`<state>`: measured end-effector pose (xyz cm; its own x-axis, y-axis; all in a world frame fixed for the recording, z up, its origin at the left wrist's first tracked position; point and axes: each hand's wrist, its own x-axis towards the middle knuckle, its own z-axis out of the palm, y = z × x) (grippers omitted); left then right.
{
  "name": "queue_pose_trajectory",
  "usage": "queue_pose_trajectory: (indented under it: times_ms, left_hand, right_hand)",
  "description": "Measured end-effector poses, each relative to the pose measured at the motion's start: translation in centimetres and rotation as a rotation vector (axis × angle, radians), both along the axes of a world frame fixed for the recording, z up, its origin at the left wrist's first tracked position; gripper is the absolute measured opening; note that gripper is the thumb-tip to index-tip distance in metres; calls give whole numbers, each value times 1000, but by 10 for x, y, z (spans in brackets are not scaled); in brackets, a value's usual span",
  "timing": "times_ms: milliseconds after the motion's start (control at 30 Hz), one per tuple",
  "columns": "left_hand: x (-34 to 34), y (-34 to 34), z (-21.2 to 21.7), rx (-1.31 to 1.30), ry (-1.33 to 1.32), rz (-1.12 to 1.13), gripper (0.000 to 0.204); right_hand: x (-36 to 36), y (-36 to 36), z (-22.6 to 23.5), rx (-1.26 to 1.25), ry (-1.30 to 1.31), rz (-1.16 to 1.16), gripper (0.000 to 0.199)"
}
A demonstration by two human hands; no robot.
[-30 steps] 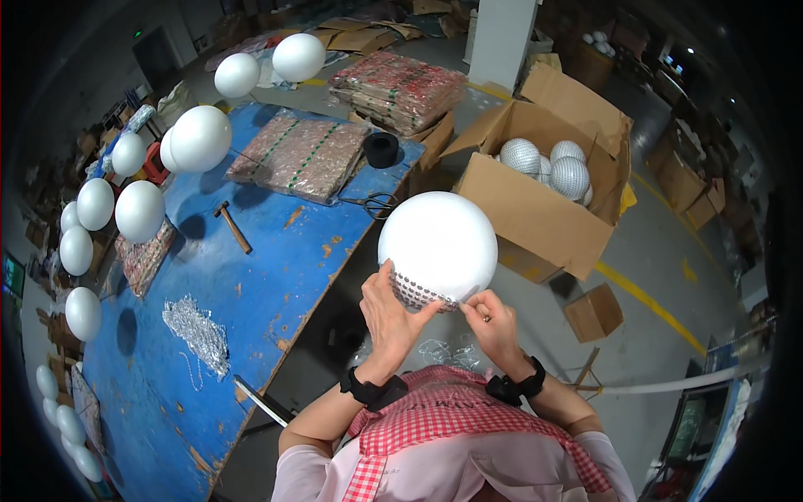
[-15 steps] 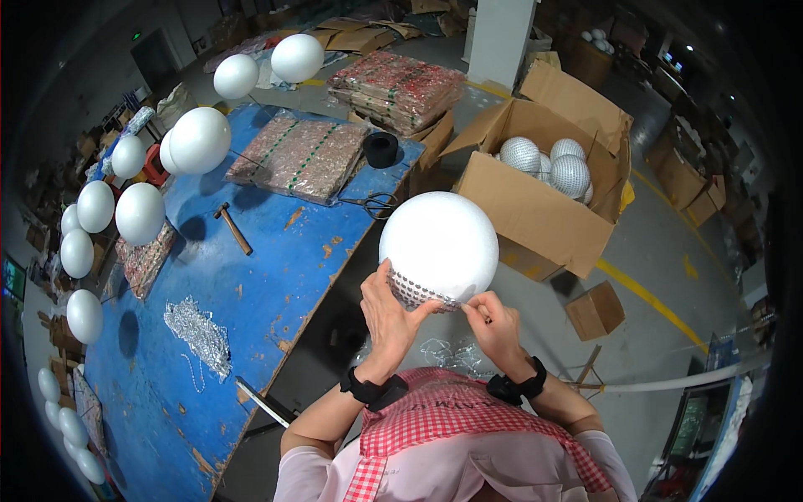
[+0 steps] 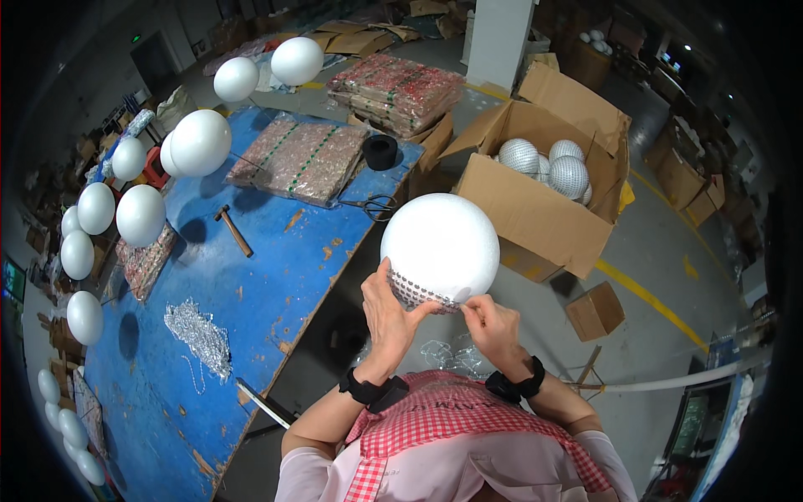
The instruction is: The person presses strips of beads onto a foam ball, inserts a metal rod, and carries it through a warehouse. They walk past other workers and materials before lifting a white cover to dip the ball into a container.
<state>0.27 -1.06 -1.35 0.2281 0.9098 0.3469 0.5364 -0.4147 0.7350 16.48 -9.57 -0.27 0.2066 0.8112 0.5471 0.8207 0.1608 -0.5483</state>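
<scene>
A large white foam ball (image 3: 440, 243) is held in front of me, beyond the table's edge. Rows of small silvery beads (image 3: 410, 290) wrap its lower left side. My left hand (image 3: 390, 316) steadies the ball there, fingers up its left side and thumb pressed along the lowest bead row. At the ball's lower right, my right hand (image 3: 493, 325) pinches the end of the bead chain against the surface. The bit between its fingertips is mostly hidden. Some clear, shiny strands (image 3: 452, 356) hang below, between my wrists.
The blue table (image 3: 276, 284) carries a hammer (image 3: 232, 231), scissors (image 3: 373, 204), black tape (image 3: 381, 152), a silvery bead-chain pile (image 3: 199, 336) and a wrapped bundle (image 3: 297, 157). White balls (image 3: 140, 215) stand on rods along its left. An open carton (image 3: 535, 209) holds bead-covered balls (image 3: 569, 176).
My right hand has shifted slightly, its fingers bunched closer at the bead row. The ball and my left hand stay nearly where they were.
</scene>
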Motion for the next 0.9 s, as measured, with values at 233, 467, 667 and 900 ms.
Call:
queue_pose_trajectory:
  times_ms: [233, 467, 667, 900]
  left_hand:
    - [0, 1, 4, -22, 7, -27, 105]
    - [1, 0, 5, -46, -4, -16, 106]
    - [1, 0, 5, -48, -1, -20, 105]
    - [1, -2, 6, -62, -19, -34, 105]
  right_hand:
    - [0, -1, -1, -130, 88, -2, 11]
    - [-2, -1, 9, 17, 43, 24, 11]
    - [-2, 0, 12, 105, -50, 32, 11]
    - [0, -3, 5, -70, -12, 3, 11]
